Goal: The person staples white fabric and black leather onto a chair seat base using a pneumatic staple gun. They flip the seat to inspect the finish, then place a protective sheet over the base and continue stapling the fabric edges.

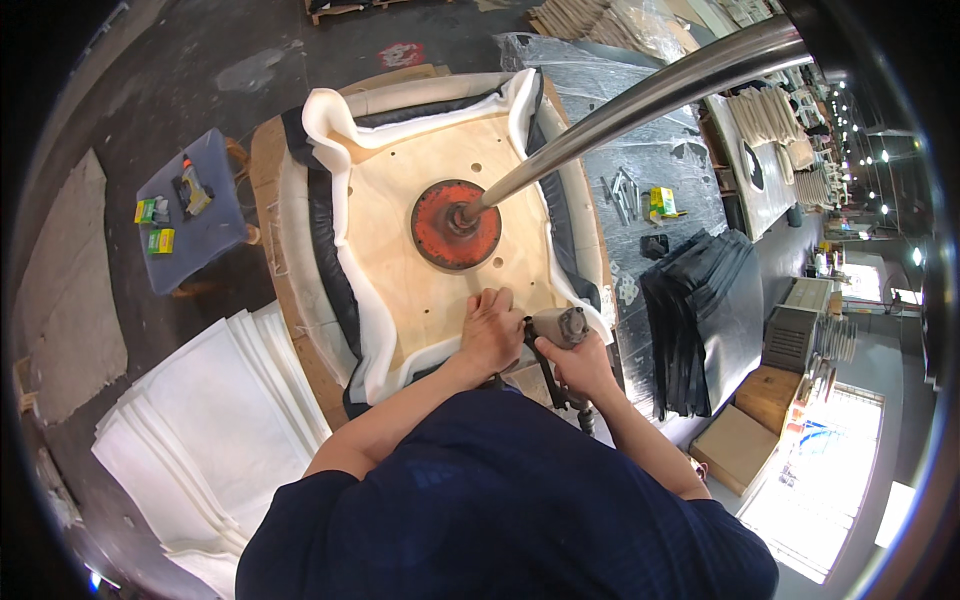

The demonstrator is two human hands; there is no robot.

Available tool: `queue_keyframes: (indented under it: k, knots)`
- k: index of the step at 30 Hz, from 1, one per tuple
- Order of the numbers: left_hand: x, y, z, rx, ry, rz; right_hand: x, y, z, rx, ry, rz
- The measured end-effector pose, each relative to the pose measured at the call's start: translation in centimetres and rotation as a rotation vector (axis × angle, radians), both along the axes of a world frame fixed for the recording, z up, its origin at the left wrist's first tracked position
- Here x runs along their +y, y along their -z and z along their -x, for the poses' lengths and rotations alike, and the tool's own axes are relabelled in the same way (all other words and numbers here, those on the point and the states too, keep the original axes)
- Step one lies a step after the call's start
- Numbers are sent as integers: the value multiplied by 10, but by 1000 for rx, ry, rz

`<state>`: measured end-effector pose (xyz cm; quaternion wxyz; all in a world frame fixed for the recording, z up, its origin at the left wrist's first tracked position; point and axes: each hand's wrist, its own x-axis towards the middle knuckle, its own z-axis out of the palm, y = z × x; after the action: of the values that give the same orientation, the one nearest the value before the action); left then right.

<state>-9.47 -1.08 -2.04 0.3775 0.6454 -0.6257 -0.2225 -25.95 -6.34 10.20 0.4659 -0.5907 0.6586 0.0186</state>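
A square plywood seat board (385, 215) lies in front of me, with white padding (345, 265) and a black cover (327, 240) rising around its edges. A red round press plate (430, 240) on a metal rod (620, 108) rests on the board's middle. My left hand (490, 335) is at the board's near edge, fingers bent and together; what they grip there is hidden. My right hand (580, 362) is wrapped round a staple gun (558, 325), just right of my left hand at the near right edge. The gun's nose is hidden from view.
On the left, a blue-topped stool (190, 245) holds a glue bottle (192, 190) and small boxes. White padding sheets (215, 420) are stacked at the near left. On the right, a plastic-covered table (640, 125) bears staple strips (625, 195), a yellow-green box (662, 203) and black cover pieces (700, 310).
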Motion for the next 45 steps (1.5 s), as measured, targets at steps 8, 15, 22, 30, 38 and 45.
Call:
queue_keyframes:
  k: [8, 15, 22, 30, 38, 45]
  knots:
    - [-1, -2, 2, -14, -3, -22, -6, 4, -2, 86, -133, 95]
    - [30, -37, -35, -294, 129, -210, -7, 16, 8, -1, -150, 172]
    - [100, -48, -96, -479, 294, -341, -16, 15, 6, 101, -178, 114]
    - [76, -26, -94, -357, 320, -210, -28, 0, 2, 127, -244, 220]
    - [78, -11, -87, -235, 170, -24, -8, 8, 15, 98, -73, 178]
    - [74, -10, -84, -211, 39, -32, 57, -19, -26, -271, 134, -42]
